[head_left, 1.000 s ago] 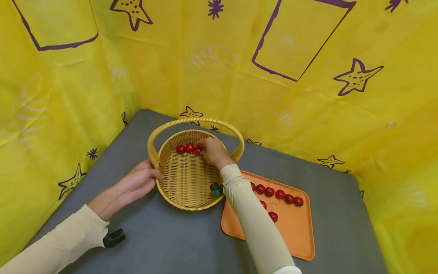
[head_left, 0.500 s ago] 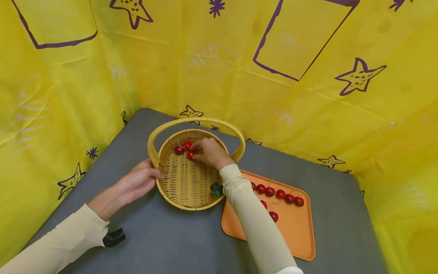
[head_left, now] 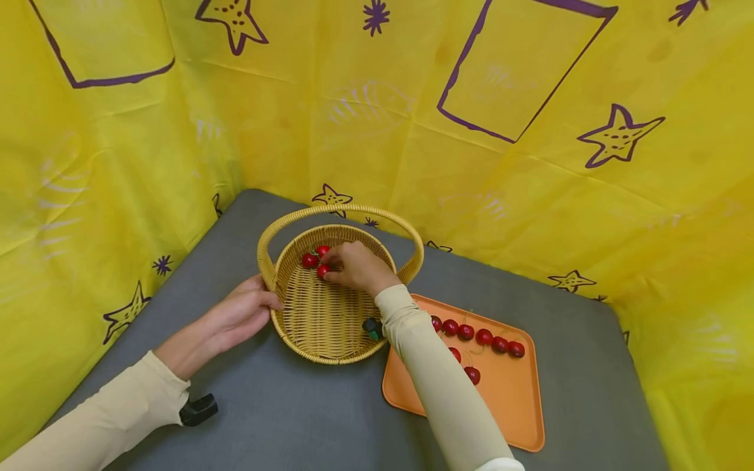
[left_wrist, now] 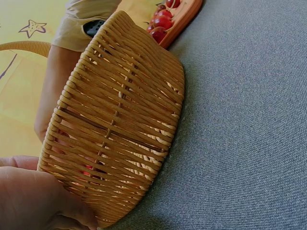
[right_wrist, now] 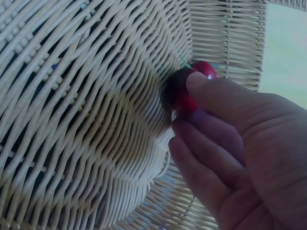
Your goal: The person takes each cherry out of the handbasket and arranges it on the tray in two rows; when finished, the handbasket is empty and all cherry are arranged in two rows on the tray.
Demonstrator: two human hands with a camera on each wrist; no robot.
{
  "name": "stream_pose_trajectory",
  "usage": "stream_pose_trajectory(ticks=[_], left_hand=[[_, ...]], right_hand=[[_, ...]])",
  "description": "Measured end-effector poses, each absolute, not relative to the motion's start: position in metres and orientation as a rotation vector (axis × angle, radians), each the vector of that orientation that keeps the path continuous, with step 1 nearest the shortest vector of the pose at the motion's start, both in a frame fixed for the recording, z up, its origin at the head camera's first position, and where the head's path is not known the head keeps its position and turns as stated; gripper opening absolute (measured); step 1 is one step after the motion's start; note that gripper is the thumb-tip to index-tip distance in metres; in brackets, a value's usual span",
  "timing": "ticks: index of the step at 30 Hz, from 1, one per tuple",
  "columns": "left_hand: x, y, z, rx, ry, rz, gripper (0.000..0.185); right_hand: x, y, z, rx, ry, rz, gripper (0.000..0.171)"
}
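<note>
A round wicker basket (head_left: 321, 327) with a tall arched handle (head_left: 341, 209) stands on the grey table. My left hand (head_left: 244, 314) grips its left rim, thumb over the edge; the left wrist view shows the woven side (left_wrist: 115, 115) beside that hand. Inside, my right hand (head_left: 359, 267) pinches a red cherry (head_left: 323, 271) between thumb and fingers, low over the basket floor. Two more cherries lie close by toward the back left, one a whole cherry (head_left: 309, 260), the other partly covered by my fingers. A green stem (right_wrist: 186, 62) shows in the right wrist view.
An orange tray (head_left: 512, 412) sits right of the basket, partly under my right forearm. It holds a row of several cherries (head_left: 484, 337) and a couple more (head_left: 472, 375) nearer me. Yellow cloth (head_left: 377, 144) with purple drawings hangs around the back and sides.
Inside the basket, my right hand has shifted left and slightly toward me, bringing its cherry in front of the other two, which now sit closer together. My left hand stays on the rim.
</note>
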State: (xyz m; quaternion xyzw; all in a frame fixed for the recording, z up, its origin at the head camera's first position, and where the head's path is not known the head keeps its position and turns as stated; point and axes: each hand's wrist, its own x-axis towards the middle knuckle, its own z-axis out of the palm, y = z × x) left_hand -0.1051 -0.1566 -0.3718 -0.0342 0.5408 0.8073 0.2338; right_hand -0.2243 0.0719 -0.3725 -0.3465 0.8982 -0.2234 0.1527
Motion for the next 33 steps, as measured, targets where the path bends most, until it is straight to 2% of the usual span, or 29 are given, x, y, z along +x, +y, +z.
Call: stream_pose_trajectory(ticks=[9, 16, 24, 33], left_hand=[[-0.106, -0.151, -0.37, -0.083, 1.474, 2.208, 0.091], [-0.107, -0.151, -0.371, -0.065, 1.492, 2.199, 0.092], [-0.1, -0.159, -0.377, -0.079, 1.518, 2.171, 0.09], [-0.107, -0.156, -0.375, -0.028, 1.517, 2.152, 0.091]], right_hand=[[-0.22, 0.078, -0.367, -1.086, 2.562, -0.569, 0.031], [-0.202, 0.087, -0.327, -1.148, 2.591, -0.617, 0.035], [-0.137, 0.124, -0.285, -1.131, 2.652, -0.78, 0.037], [-0.071, 0.228, -0.282, -0.853, 2.87, -1.005, 0.043]])
